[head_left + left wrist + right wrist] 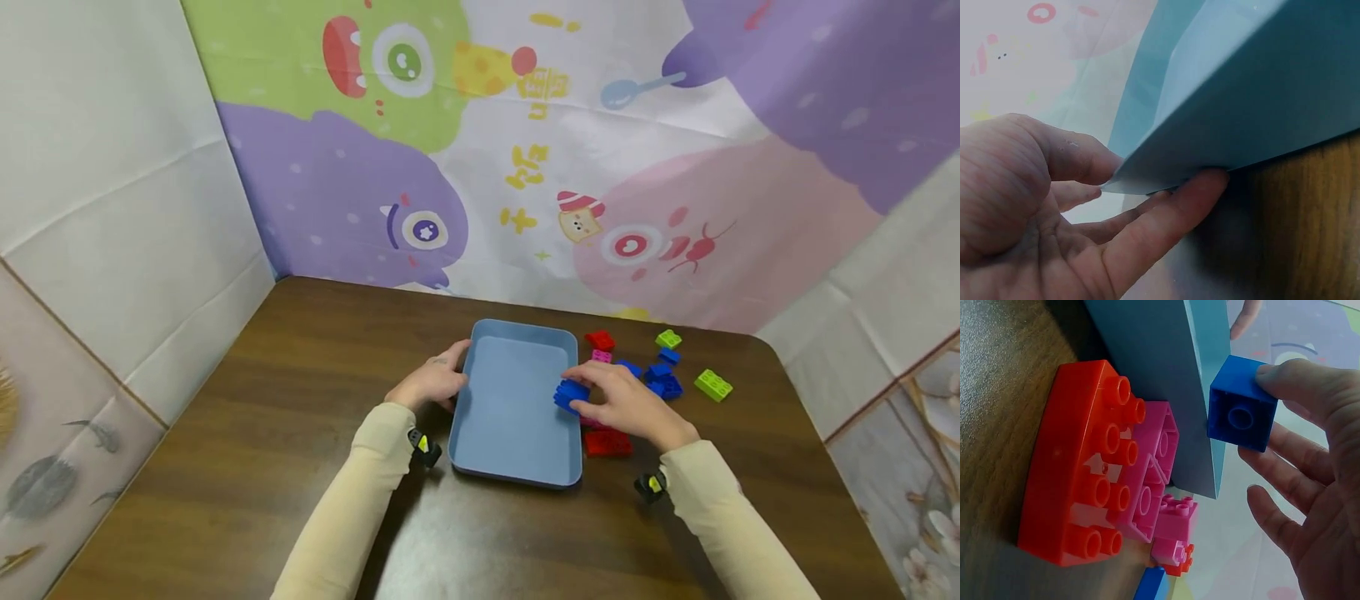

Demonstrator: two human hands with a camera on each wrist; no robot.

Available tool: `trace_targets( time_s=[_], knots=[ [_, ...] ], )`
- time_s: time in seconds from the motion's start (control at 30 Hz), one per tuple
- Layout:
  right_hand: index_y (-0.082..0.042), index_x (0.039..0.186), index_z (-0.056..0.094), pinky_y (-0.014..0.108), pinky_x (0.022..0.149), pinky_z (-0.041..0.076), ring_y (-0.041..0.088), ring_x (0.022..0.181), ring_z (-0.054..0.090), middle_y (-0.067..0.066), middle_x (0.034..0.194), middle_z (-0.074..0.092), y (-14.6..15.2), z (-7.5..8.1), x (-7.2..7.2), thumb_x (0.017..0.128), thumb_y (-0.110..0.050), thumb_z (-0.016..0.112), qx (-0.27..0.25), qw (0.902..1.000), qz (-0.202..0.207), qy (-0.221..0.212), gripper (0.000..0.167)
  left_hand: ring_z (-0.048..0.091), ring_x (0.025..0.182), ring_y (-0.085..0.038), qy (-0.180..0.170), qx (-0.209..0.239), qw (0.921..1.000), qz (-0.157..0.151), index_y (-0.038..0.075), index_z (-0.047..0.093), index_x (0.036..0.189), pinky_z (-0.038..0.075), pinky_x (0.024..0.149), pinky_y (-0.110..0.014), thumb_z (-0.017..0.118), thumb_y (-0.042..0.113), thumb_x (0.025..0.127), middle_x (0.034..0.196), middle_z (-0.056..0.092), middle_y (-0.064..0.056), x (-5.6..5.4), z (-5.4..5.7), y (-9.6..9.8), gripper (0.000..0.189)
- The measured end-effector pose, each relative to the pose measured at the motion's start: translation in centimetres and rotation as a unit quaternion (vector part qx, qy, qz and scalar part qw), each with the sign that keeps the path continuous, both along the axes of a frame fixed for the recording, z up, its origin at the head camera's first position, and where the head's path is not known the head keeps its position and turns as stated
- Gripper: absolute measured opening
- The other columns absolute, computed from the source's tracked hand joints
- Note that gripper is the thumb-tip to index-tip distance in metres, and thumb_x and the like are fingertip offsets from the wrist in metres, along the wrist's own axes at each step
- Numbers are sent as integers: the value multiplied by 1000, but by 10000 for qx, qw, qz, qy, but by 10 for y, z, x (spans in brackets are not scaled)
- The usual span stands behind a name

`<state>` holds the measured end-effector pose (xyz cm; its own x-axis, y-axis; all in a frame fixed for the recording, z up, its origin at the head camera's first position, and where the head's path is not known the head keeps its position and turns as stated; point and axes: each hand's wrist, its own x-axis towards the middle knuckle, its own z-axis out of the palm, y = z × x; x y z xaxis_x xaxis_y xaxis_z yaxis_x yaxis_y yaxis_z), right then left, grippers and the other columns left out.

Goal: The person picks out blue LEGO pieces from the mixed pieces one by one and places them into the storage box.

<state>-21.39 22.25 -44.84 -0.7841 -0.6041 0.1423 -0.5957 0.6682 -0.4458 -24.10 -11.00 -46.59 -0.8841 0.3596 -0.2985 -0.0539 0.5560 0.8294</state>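
**Right hand [622,402] holds a blue brick [572,396] over a tray [513,396]**

Head view: The blue-grey tray lies on a dark wooden table [247,433]. On its left side, the fingers of the left hand [429,383] grip the edge. Across from it, the right hand's fingers pinch the blue brick over the tray's right edge. To the right of the tray lie red bricks [607,443], pink bricks [602,356], other blue bricks [663,382] and green bricks [713,385]. Behind the table hangs a sheet [360,200] printed with cartoon monsters.

Left wrist view: The thumb touches the tray's rim, and a finger rests low against its outer wall.

Right wrist view: The blue brick's hollow underside shows, with the thumb on one face and a fingertip opposite. Whether it touches the rim cannot be told. Beside the tray's outer wall lie pink bricks, with a studded red one next to them.
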Motion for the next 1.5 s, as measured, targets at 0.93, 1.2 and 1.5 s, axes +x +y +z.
trace_targets(
  time_s=[0.93,1.2,1.5],
  knots=[
    [-8,123,71,38,88,60,17,98,68,5,116,73,-4,4,9,92,-26,77,81,9990,407,-182,36,65,85,-29,-113,65,9991,414,19,23,163,61,62,-41,48,8,95,122,58,-27,0,-6,6,74],
    [-9,122,70,37,90,59,15,100,67,4,116,73,-7,-6,15,93,-25,76,111,9974,663,-257,34,65,85,-29,-130,199,9988,428,20,23,163,62,62,-42,49,8,94,123,58,-28,-1,-6,6,75],
    [-10,122,70,34,90,58,13,99,65,2,117,72,-10,-20,24,93,-25,75,279,9955,799,-425,33,61,82,-27,-127,259,9985,459,20,25,162,61,61,-42,49,7,93,114,57,-24,1,-6,5,75]
  ],
)
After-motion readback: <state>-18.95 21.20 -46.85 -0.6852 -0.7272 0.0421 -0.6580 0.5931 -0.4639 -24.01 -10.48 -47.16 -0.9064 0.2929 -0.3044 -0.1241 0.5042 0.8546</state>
